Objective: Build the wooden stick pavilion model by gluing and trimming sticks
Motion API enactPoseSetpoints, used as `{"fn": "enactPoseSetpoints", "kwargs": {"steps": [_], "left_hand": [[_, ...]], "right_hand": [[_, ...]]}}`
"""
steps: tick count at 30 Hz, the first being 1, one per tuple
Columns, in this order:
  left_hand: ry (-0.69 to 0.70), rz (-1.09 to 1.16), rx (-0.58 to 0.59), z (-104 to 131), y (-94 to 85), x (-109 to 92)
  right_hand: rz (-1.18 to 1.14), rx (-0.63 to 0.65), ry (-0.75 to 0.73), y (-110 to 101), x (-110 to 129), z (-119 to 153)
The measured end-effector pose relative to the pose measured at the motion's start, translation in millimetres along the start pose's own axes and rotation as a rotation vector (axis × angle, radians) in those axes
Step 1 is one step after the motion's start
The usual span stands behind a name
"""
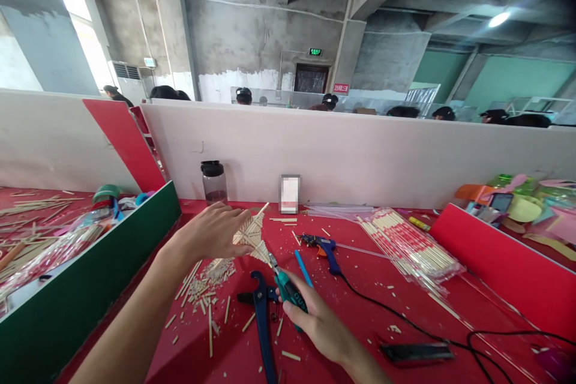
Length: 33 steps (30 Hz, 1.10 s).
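Observation:
A piece built of short wooden sticks [257, 233], laid in a slanting pattern, is in the middle of the table. My left hand [218, 231] grips its left side, with the thumb below and the fingers above; part of the piece is hidden behind them. My right hand [310, 312] is closed round the teal handles of a pair of pliers [290, 289]. The metal jaws point up and left, close to the lower right edge of the stick piece. Just left of my right hand lies a dark blue pipe cutter [261, 318].
Stick offcuts [202, 288] are scattered at left. A blue glue gun [326, 249] with a trailing black cord, a blue pen [303, 267] and bagged sticks [409, 246] lie right. A bottle [213, 183] and phone [290, 194] stand behind. Green [103, 288] and red [508, 270] dividers flank the table.

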State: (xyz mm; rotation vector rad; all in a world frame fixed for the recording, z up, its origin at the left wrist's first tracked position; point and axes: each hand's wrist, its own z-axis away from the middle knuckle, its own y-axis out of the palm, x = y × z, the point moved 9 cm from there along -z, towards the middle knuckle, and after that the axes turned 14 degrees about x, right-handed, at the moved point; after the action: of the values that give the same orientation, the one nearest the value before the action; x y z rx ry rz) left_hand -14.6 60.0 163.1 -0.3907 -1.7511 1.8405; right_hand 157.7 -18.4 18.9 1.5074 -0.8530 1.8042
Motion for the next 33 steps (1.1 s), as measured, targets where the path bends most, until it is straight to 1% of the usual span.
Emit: {"fn": "enactPoseSetpoints", "kwargs": {"steps": [3,7,18,24,33], "left_hand": [[0.001,0.002,0.008,-1.0,2.1,0.2],[0.011,-0.008,0.022,-2.4,3.0,-1.3],[-0.017,-0.009,0.025,-2.9,3.6,0.9],[-0.008,-0.044,0.037,-4.0,4.1,-1.2],[0.007,-0.046,0.014,-6.3,6.6,-1.3]], "right_hand": [[-0.005,0.001,0.022,0.0,-2.7,-0.7],[-0.02,-0.011,0.01,-1.7,-5.5,-2.4],[0.021,0.015,0.007,-3.1,-5.3,-0.8],[0.011,0.041,0.006,-1.3,-8.1,-2.2],[0.013,-0.001,0.01,-0.8,-8.4,-2.2]]}}
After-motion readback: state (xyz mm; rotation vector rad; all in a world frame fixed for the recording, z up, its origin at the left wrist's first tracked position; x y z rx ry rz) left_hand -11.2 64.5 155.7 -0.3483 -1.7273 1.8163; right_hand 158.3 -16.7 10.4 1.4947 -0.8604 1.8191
